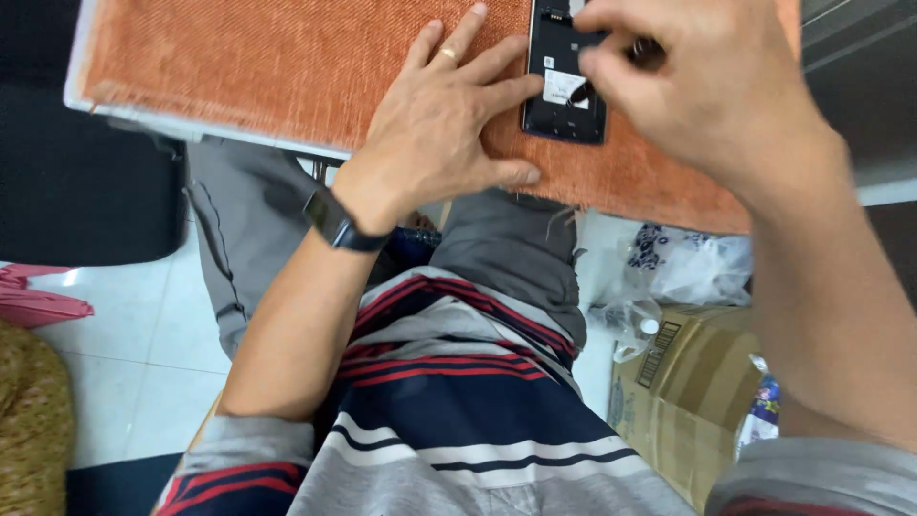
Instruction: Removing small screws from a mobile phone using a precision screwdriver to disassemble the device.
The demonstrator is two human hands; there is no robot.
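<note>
Black and thin, the opened phone (564, 72) lying flat on the orange-matted tabletop (287, 67) looks light, stiff and fragile, best held by its edges: left hand (444, 124) presses spread-open beside it, right hand (688, 86) pinches something small above it.

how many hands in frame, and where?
2. The left hand lies flat on the orange mat, fingertips against the opened phone. The right hand is above the phone's upper right, fingers pinched; whatever they hold is blurred. No other person's hands show.
</note>
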